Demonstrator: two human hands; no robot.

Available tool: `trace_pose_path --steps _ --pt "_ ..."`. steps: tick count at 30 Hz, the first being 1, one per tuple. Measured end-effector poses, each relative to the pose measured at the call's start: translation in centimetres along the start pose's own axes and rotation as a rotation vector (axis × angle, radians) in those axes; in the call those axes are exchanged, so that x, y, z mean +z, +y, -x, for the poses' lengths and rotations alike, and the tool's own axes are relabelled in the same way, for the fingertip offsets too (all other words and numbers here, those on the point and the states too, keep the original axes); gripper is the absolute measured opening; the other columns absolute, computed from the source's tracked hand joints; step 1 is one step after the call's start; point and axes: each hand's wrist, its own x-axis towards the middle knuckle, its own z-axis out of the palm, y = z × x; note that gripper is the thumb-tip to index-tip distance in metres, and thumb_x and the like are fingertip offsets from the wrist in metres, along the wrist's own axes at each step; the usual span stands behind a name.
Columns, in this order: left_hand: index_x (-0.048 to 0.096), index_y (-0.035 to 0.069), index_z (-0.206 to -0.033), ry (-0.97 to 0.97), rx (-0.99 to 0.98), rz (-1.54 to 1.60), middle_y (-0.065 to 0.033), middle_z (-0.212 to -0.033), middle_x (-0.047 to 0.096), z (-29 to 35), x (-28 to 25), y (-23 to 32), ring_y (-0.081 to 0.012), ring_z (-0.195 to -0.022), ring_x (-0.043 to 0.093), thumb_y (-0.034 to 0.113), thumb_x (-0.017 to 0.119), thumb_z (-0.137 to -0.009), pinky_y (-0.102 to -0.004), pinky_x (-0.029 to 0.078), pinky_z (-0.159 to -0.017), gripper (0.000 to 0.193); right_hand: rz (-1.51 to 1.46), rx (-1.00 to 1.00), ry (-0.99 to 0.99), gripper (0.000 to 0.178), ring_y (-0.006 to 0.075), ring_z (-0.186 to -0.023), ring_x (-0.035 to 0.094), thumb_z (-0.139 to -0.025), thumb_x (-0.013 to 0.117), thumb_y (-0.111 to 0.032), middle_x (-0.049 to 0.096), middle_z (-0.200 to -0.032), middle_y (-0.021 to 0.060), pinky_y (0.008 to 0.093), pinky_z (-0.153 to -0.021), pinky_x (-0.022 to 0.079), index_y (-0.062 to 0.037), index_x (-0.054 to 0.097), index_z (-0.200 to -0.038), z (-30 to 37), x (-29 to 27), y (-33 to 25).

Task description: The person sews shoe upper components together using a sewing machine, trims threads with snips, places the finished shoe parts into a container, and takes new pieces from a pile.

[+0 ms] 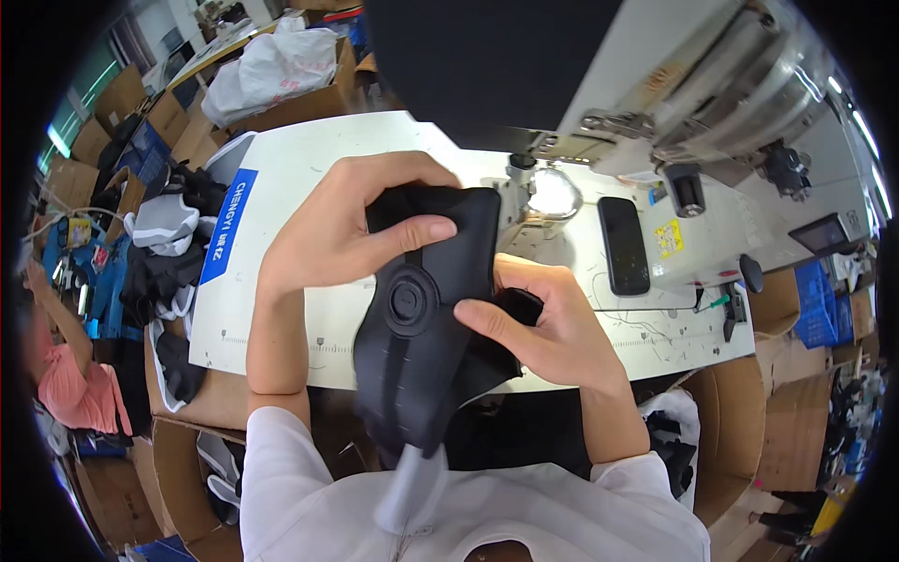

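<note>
Both hands hold a black padded fabric piece (426, 347), shaped like a brace, over the front of a white work table (281, 211). A round black ring (410, 298) shows on its upper face, and a light grey strap end (412, 492) hangs toward me. My left hand (365, 225) grips its upper left part, thumb flat on top and fingers behind. At its right edge my right hand (543, 323) pinches the fabric, thumb on top, beside a folded black flap. The piece's far end lies close to the sewing machine's (599, 122) metal arm (513, 201).
A black phone (624, 245) lies right of the machine's metal arm. Near the right table edge is a green-handled tool (716, 303). Cardboard boxes (735, 421) with fabric pieces stand below the table. Black and grey pieces (169, 229) are heaped at left, near another person (80, 384).
</note>
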Motion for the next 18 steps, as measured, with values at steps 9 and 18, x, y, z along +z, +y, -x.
trace_pose_path --steps 9,18 --pt "0.067 -0.004 -0.099 0.311 -0.376 0.259 -0.0067 -0.083 0.068 -3.1 6.2 -3.8 -0.0119 -0.075 0.06 0.022 0.068 -0.092 -0.0278 0.049 -0.069 0.027 0.129 0.204 0.365 0.021 0.0085 -0.059 0.051 -0.09 0.068 -0.016 0.06 -0.063 0.0069 0.0278 -0.054 0.038 0.0029 0.064 -0.082 -0.4 -2.3 1.2" --pt "0.069 -0.002 -0.101 0.478 -0.179 0.187 -0.005 -0.092 0.07 -4.1 6.7 -4.9 -0.0125 -0.086 0.062 0.009 0.069 -0.091 -0.0294 0.049 -0.077 0.014 0.225 0.102 0.609 0.016 0.0115 -0.057 0.058 -0.087 0.073 -0.015 0.065 -0.065 0.0063 0.0274 -0.056 0.043 0.0004 0.07 -0.085 -1.1 -0.9 2.8"
